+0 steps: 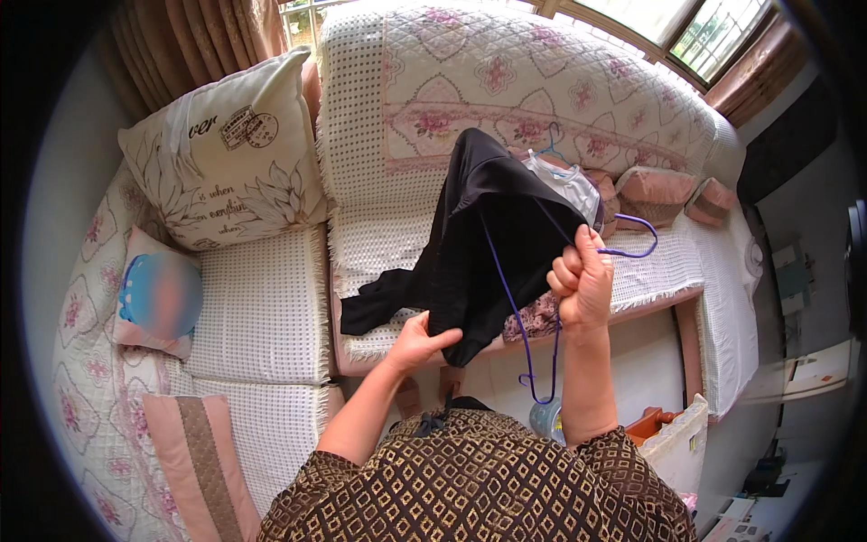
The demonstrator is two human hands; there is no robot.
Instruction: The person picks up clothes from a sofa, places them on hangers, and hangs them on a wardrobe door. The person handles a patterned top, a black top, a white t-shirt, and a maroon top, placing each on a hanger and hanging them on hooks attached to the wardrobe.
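Observation:
A black long-sleeved garment hangs stretched in front of me, one sleeve trailing left over the sofa seat. My left hand pinches its lower edge between thumb and fingers. My right hand is closed round a purple clothes hanger, near its hook, which points right. One end of the hanger dangles below that hand, and another part runs inside the garment's opening. The garment's edge also meets my right fingers; whether they grip it too, I cannot tell.
Behind the garment, a white top on a blue hanger lies on the sofa. A large printed cushion leans at the left, with pink cushions at the right. A wooden-framed piece of furniture stands near my right elbow.

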